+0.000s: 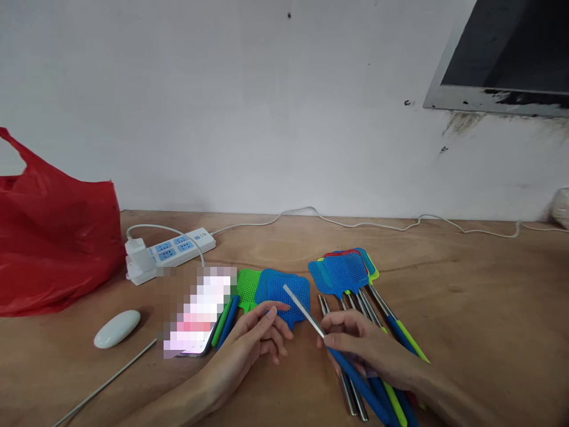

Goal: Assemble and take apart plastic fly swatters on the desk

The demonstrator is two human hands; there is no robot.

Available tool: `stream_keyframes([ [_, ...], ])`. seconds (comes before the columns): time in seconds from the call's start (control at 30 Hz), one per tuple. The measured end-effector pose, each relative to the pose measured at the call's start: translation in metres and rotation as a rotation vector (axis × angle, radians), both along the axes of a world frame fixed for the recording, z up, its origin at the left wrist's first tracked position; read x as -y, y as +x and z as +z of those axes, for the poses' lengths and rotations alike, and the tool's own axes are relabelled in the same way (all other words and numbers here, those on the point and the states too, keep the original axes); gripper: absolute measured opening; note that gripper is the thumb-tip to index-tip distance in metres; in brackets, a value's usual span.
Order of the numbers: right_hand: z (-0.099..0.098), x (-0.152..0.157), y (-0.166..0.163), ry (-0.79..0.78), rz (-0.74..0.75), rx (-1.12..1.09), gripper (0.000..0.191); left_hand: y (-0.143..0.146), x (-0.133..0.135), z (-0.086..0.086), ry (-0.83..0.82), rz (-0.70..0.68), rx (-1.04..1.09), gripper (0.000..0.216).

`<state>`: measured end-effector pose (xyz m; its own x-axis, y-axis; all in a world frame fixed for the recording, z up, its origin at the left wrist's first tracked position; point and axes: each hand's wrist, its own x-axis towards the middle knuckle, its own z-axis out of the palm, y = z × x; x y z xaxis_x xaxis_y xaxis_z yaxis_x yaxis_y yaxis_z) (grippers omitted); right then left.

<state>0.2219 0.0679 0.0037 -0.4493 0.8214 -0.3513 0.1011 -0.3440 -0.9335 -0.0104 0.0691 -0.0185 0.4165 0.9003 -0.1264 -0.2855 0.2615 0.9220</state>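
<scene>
My right hand point(362, 341) pinches a fly swatter handle point(351, 369), a silver metal rod with a blue grip. Its bare rod end points up and left, toward the loose swatter heads. My left hand point(262, 335) is empty, its fingers loosely curled and apart, just in front of the blue mesh swatter heads point(293, 292) and a green mesh head point(248, 286). Under and beside my right hand lie several fly swatters point(341, 271) with blue, red and yellow-green heads. Loose metal rods point(348, 392) rest near that wrist. Blue and green grips point(227, 323) lie left of my left hand.
A lit phone point(202, 317), partly blurred, lies on the wooden table point(484, 308). Further left are a white mouse-like object point(117, 328), a white power strip point(178, 252) and a red plastic bag point(57, 237). A thin white cable point(355, 225) runs along the wall.
</scene>
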Motion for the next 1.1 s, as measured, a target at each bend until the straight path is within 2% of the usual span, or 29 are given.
stream_keyframes([
  [0.17, -0.002, -0.007, 0.005, 0.022, -0.244, -0.239, 0.037, -0.001, -0.001, -0.003, 0.02, -0.033, -0.084, 0.041],
  [0.4, 0.0, -0.006, 0.002, 0.101, -0.376, -0.332, 0.035, -0.001, 0.006, 0.0, 0.221, -0.023, -0.287, 0.039],
  [0.6, 0.002, -0.006, -0.001, 0.176, -0.365, -0.331, 0.034, 0.001, 0.01, 0.006, 0.252, -0.096, -0.363, 0.041],
  [0.8, 0.0, -0.007, 0.001, 0.265, -0.321, -0.306, 0.029, 0.002, 0.007, -0.002, 0.269, -0.1, -0.377, 0.04],
  [0.93, -0.004, -0.005, 0.002, 0.318, -0.289, -0.321, 0.025, 0.001, 0.007, -0.002, 0.208, -0.126, -0.401, 0.043],
  [1.1, -0.004, -0.008, 0.009, 0.315, -0.397, -0.406, 0.022, 0.0, 0.015, 0.008, 0.113, -0.223, -0.435, 0.049],
])
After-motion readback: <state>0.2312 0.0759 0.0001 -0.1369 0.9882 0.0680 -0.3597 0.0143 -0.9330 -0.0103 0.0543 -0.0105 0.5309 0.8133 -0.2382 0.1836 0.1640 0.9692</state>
